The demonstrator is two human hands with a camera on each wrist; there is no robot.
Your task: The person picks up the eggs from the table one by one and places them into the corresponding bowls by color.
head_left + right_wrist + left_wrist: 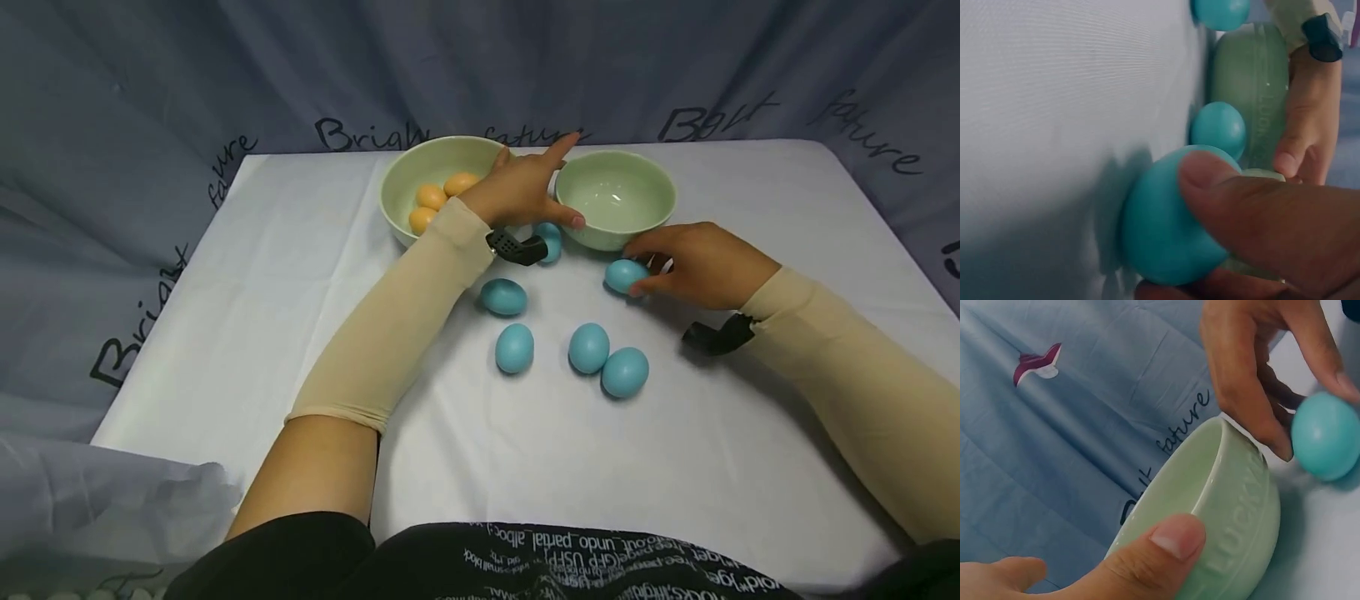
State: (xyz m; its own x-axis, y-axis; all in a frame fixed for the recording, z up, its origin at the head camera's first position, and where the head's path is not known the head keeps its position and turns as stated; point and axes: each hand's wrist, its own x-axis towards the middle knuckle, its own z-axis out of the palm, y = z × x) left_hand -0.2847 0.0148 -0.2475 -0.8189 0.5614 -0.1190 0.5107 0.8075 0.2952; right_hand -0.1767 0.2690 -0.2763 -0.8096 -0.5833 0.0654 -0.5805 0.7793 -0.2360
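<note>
My right hand pinches a blue egg between thumb and fingers, low over the cloth in front of the smaller green bowl. In the right wrist view the thumb presses on the side of this egg. My left hand is between the two bowls, its thumb and forefinger spread along the smaller bowl's left side. The thumb lies against the bowl's outer wall in the left wrist view. Nothing shows inside that bowl. Another blue egg lies below the left hand, partly hidden by its wrist camera.
A larger green bowl at the back left holds several yellow eggs, partly covered by my left hand. On the white cloth lie more blue eggs, two of them side by side. A grey curtain hangs behind the table.
</note>
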